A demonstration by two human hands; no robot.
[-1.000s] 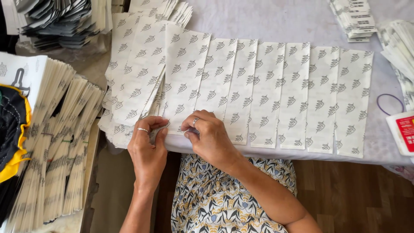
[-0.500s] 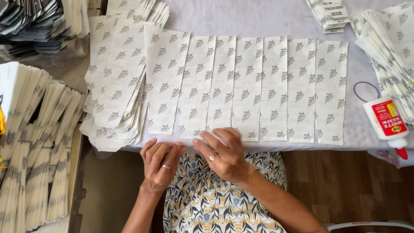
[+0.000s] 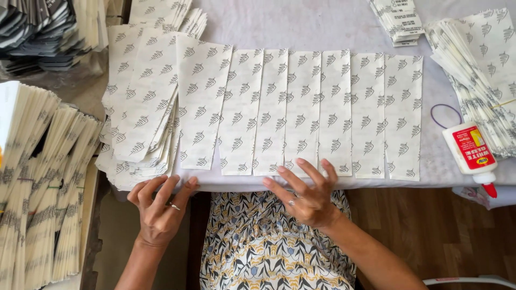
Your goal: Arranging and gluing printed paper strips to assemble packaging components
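Both our hands have come off the row and spread flat at the table's near edge, where half a second ago they sat closer together on the sheets.

Largest first: our white-covered table (image 3: 333,24) carries a fanned row of patterned paper sheets (image 3: 301,107) across its middle, overlapping side to side, with a loose heap of the same sheets (image 3: 142,102) at nine o'clock of the row and a banded bundle (image 3: 484,64) at two o'clock. Our right hand (image 3: 306,196), fingers splayed and gripping nothing, rests on the lower ends of the middle sheets; our left hand (image 3: 161,207), also open and empty, touches the table edge under the heap. We judge a sideways drag of the right palm could skew the even overlap. At four o'clock the white glue bottle (image 3: 468,153) lies near the edge, red cap overhanging; a knock could send it off.
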